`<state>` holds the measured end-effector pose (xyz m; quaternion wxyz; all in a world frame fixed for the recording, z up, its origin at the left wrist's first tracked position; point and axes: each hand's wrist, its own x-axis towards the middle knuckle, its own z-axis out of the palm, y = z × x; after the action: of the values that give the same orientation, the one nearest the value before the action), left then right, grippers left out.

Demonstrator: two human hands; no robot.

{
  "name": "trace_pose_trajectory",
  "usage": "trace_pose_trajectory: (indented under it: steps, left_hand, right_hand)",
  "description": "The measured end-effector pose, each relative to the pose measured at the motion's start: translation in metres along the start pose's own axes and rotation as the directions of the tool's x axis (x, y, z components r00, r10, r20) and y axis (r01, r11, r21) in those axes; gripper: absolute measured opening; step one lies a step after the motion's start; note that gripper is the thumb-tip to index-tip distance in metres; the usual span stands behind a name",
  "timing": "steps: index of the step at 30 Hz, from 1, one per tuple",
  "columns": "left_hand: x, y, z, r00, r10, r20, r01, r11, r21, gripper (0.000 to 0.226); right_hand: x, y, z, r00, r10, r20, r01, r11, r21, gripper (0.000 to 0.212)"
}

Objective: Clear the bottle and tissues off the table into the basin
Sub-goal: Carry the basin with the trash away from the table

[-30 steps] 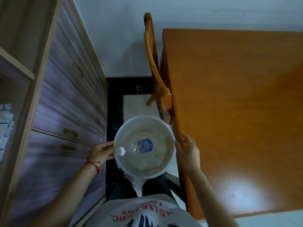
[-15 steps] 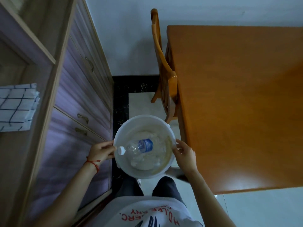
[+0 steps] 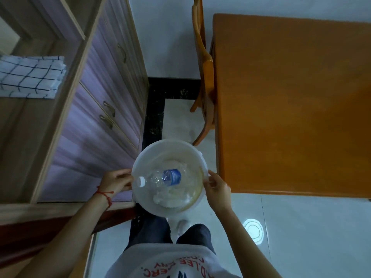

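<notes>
A white plastic basin (image 3: 144, 155) hangs in the air in front of my body, held by its rim on both sides. My left hand (image 3: 115, 180) grips the left rim and my right hand (image 3: 217, 186) grips the right rim. Inside lies a clear plastic bottle (image 3: 166, 178) with a blue label and a white cap that sticks out over the left rim. Under the bottle sits a heap of crumpled white tissues (image 3: 172, 197). The orange wooden table (image 3: 291, 107) stands to the right of the basin with nothing on its top.
A wooden chair (image 3: 203, 77) is tucked against the table's left side. Purple-fronted drawers (image 3: 104, 109) line the left, with a checked cloth (image 3: 30, 77) on a shelf. White tiled floor (image 3: 311, 237) lies to my right, and a black floor strip runs between drawers and chair.
I have stepped back from the table with the basin. The table's near edge now lies ahead of my right hand, and more floor shows. Both hands keep their hold.
</notes>
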<state>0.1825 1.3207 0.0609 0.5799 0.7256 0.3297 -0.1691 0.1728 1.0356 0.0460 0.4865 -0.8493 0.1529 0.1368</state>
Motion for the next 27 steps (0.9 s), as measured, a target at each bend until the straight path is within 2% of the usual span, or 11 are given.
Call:
trace_pose_trajectory:
  steps: [8,14,22,27]
  left_hand:
    - [-0.019,-0.016,-0.007,0.993,-0.006,0.121,-0.012,0.988,0.152,0.030]
    - [-0.014,-0.019,0.000,0.973,-0.037,0.229,-0.008,0.981,0.196,0.037]
    - [-0.011,-0.015,0.031,0.920,-0.047,0.389,-0.074,0.954,0.289,0.039]
    - [-0.021,-0.012,0.060,0.855,-0.055,0.516,-0.159,0.919,0.361,0.037]
  right_hand:
    - [-0.051,0.027,0.013,0.996,0.057,-0.071,-0.057,0.998,0.002,0.030]
    - [-0.096,0.039,0.027,0.963,0.185,-0.195,-0.172,0.981,0.085,0.031]
    - [-0.153,0.055,0.039,0.855,0.361,-0.372,-0.274,0.924,0.266,0.030]
    - [-0.189,0.066,0.037,0.756,0.468,-0.458,-0.309,0.871,0.381,0.030]
